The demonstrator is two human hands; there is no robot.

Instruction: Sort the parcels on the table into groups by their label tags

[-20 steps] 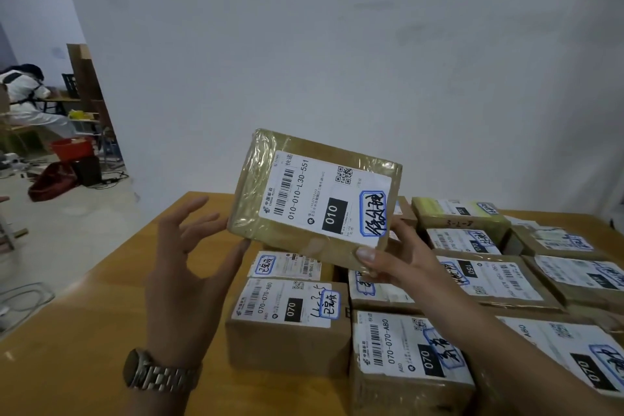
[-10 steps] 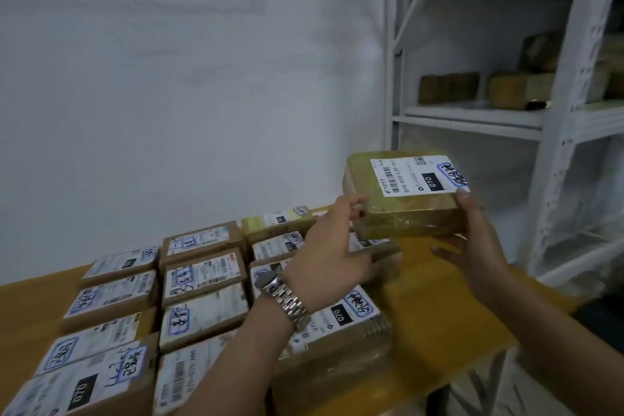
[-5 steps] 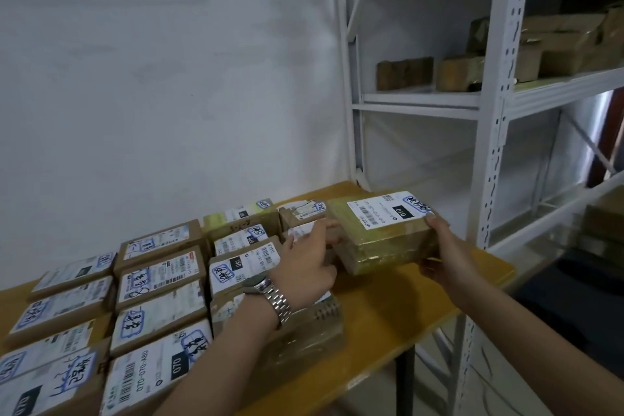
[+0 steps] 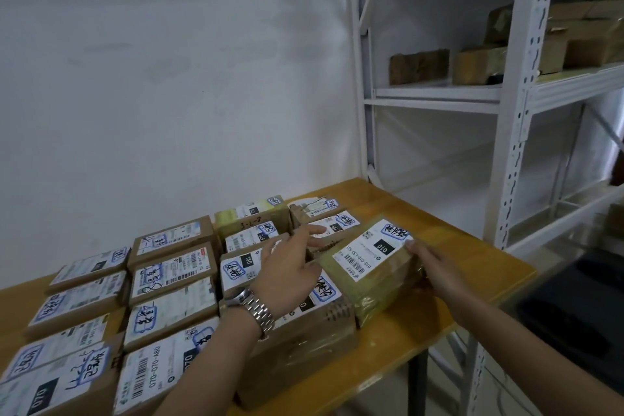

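Note:
A tape-wrapped parcel labelled 010 (image 4: 368,267) lies tilted at the right end of the wooden table (image 4: 456,247), its left side against the neighbouring parcels. My right hand (image 4: 434,269) grips its right edge, fingertips on the top beside the label. My left hand (image 4: 287,270), with a metal watch on the wrist, hovers over a parcel labelled 150 (image 4: 241,269); its fingers are stretched out toward the 010 parcel's far left corner. Several brown parcels with white labels (image 4: 172,267) lie in rows across the table, some marked 070 (image 4: 158,371).
A white metal shelf rack (image 4: 516,112) stands right of the table and holds several brown parcels (image 4: 418,66). A white wall runs behind the table. The table's right edge (image 4: 499,294) is just past the 010 parcel, with open floor below.
The view swung right from the table's left end to the rack. Both hands carried the 010 parcel from chest height down to the table's right end, and my left hand let go of it.

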